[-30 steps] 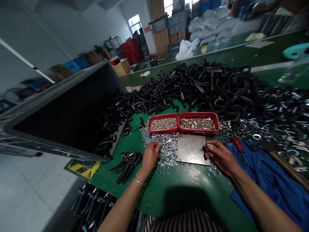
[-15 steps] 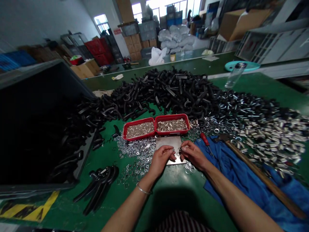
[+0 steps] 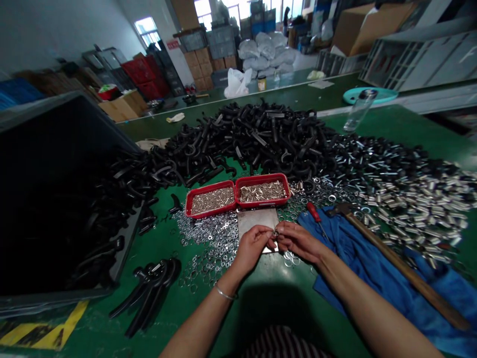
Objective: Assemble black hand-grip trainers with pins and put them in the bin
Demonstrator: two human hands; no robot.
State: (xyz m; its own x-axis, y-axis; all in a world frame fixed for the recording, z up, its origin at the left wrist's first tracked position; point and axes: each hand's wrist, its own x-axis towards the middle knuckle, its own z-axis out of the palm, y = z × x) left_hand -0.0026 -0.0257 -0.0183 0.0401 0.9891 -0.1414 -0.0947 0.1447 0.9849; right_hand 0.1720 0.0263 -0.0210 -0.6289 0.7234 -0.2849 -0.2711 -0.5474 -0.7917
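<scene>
Left hand (image 3: 254, 244): fingertips pinched on small metal part (image 3: 275, 233)
Right hand (image 3: 300, 242): fingertips pinched on same part
Metal part: between both hands, over plate (image 3: 253, 218); exact shape too small to tell
Red trays (image 3: 246, 205): two, end to end, beyond plate
Hammer (image 3: 395, 261): on blue cloth (image 3: 346, 263), right

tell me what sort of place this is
Probably a factory workshop for assembling small parts: a heap of black parts covers much of a green bench, red trays hold small metal pieces, and boxes are stacked beyond.
</scene>
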